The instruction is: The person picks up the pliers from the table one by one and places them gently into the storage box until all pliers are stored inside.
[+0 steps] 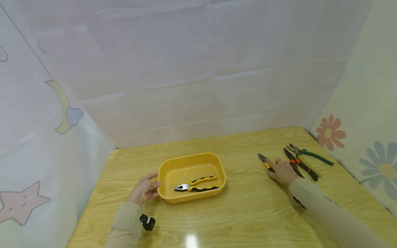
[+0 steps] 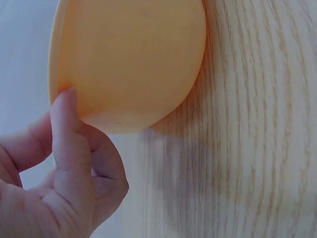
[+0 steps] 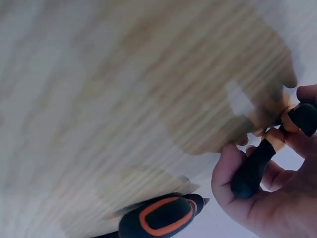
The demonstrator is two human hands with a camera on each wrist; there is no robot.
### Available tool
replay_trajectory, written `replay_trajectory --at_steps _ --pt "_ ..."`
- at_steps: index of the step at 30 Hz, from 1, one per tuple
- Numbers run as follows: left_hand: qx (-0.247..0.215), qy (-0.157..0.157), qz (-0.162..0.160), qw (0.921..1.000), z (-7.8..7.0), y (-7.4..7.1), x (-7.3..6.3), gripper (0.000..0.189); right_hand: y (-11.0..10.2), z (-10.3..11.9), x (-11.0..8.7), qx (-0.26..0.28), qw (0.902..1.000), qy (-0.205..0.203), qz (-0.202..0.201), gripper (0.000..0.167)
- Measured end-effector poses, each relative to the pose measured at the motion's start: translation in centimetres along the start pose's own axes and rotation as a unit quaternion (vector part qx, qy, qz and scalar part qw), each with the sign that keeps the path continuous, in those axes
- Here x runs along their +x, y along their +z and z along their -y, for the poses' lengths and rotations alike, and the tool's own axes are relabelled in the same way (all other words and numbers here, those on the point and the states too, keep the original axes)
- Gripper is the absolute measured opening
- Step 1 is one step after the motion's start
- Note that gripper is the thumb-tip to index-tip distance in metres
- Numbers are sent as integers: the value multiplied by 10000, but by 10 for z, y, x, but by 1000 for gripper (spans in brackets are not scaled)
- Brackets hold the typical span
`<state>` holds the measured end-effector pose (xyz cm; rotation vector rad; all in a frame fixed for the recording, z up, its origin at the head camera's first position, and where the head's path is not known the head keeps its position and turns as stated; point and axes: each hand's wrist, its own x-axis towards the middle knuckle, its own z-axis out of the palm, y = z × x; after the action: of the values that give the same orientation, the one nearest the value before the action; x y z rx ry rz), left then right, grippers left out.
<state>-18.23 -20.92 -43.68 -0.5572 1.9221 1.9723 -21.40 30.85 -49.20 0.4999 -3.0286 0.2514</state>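
My left hand (image 1: 144, 190) pinches the left edge of a yellow plastic box (image 1: 222, 168); the left wrist view shows the thumb against the wall of the box. Inside the box lies a pair of yellow-and-black combination pliers (image 1: 198, 184), jaws pointing left. Over on the right, my right hand (image 1: 282, 172) grips small pliers with orange-and-black handles (image 1: 267, 166), whose dark tip points away from me. Up close, the right wrist view shows fingers around the black handle ends (image 3: 250, 173). The hand partly covers these pliers.
Right of that hand lie red-and-black pliers (image 1: 305, 167) with a dark nose, beside pliers with green handles (image 1: 317, 157). All stand on a wood-grain table (image 1: 242, 213). Light cloth walls (image 1: 198, 86) with printed figures enclose the back and sides.
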Motion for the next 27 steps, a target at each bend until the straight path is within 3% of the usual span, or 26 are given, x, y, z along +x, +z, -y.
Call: replay_trajectory --at_steps 14,21,27 --pt "-7 -13 -77 10000 -2 2 0 55 9 -1 4 119 9994 313 -123 48" --pt "23 3 -78 10000 1 1 -1 55 3 -1 1 733 9946 696 -229 50" --pt "86 -14 -97 9999 0 1 -3 54 -4 2 -1 623 9948 512 -616 46"
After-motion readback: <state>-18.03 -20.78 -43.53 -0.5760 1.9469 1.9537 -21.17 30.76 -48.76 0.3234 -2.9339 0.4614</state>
